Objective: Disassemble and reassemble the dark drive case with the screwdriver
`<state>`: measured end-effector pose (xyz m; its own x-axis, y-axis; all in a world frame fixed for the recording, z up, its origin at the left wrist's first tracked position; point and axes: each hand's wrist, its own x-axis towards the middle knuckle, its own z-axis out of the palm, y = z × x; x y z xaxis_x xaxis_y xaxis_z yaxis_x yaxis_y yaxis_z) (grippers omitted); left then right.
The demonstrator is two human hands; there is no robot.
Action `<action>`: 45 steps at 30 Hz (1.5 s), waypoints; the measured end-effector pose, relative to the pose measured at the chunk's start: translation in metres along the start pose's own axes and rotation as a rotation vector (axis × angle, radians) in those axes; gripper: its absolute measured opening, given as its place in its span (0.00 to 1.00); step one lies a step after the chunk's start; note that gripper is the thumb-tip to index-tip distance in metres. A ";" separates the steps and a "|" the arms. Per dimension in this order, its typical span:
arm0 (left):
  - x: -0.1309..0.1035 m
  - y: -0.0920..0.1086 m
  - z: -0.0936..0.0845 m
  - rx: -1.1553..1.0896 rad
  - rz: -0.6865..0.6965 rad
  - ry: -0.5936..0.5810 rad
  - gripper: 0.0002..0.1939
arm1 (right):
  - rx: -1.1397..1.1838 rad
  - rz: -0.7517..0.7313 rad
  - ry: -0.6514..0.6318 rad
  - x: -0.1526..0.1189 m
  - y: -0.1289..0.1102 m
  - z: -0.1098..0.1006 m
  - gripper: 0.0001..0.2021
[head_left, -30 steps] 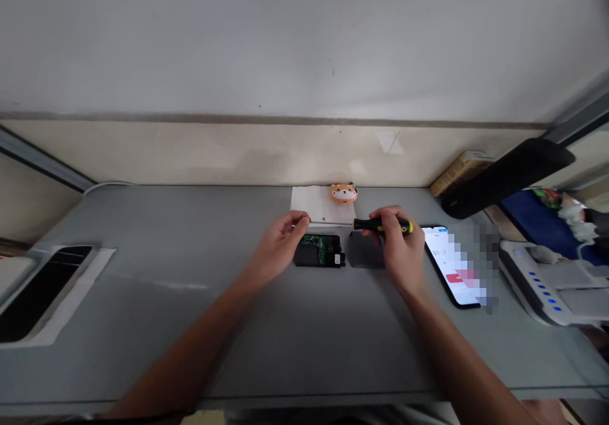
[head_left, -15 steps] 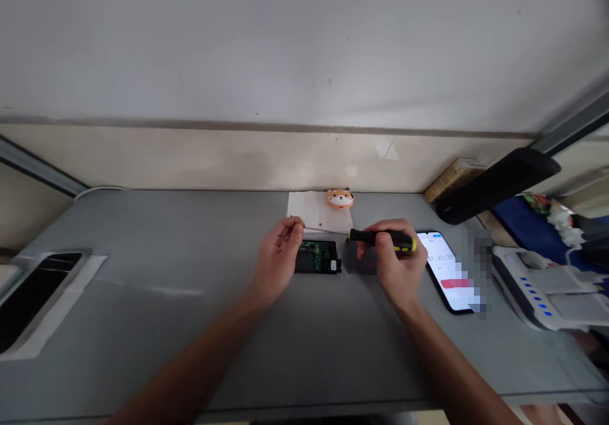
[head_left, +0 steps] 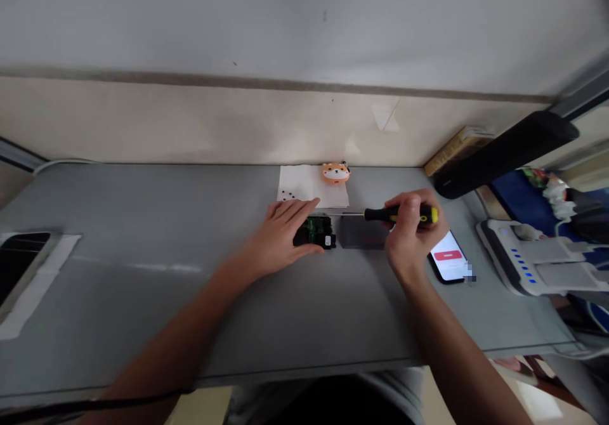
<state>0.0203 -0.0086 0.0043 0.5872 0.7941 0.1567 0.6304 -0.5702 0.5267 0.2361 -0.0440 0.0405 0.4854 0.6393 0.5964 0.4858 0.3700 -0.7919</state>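
Observation:
A small device with a green circuit board (head_left: 318, 227) lies on the grey table, its left part hidden by my left hand (head_left: 288, 233). That hand is spread over the device, fingers apart, thumb along its lower edge. In my right hand (head_left: 413, 229) is a yellow and black screwdriver (head_left: 390, 215), held level with its shaft pointing left above the device's upper right corner. A dark flat piece (head_left: 362, 233) rests right of the device, partly under the screwdriver. Several tiny dark screws (head_left: 288, 195) sit on white paper (head_left: 304, 181) behind, beside an orange animal-faced case (head_left: 335, 172).
Right of my right hand lies a lit phone (head_left: 447, 257), with a white power strip (head_left: 511, 257) beyond it. A black cylinder (head_left: 507, 153) leans at the back right near a box (head_left: 454, 150). Another dark-screened device (head_left: 21, 266) is at the far left.
My left hand has left the screwdriver tip and opened over the device. The screwdriver has shifted right with my right hand. The view has tilted down, showing more screws on the paper.

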 end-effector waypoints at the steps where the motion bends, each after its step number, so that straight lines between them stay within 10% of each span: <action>1: 0.001 0.000 0.002 0.019 0.013 -0.044 0.38 | -0.008 -0.009 -0.021 0.000 0.001 0.000 0.21; 13: 0.003 0.000 0.011 0.006 0.035 -0.076 0.33 | -0.091 -0.011 -0.214 -0.006 0.008 0.004 0.19; 45: 0.003 0.006 0.008 0.020 0.027 -0.038 0.30 | -0.059 0.066 -0.031 0.001 -0.001 0.005 0.24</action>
<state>0.0304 -0.0114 0.0016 0.6226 0.7701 0.1390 0.6241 -0.5958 0.5055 0.2330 -0.0403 0.0413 0.4958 0.6817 0.5380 0.4956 0.2866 -0.8199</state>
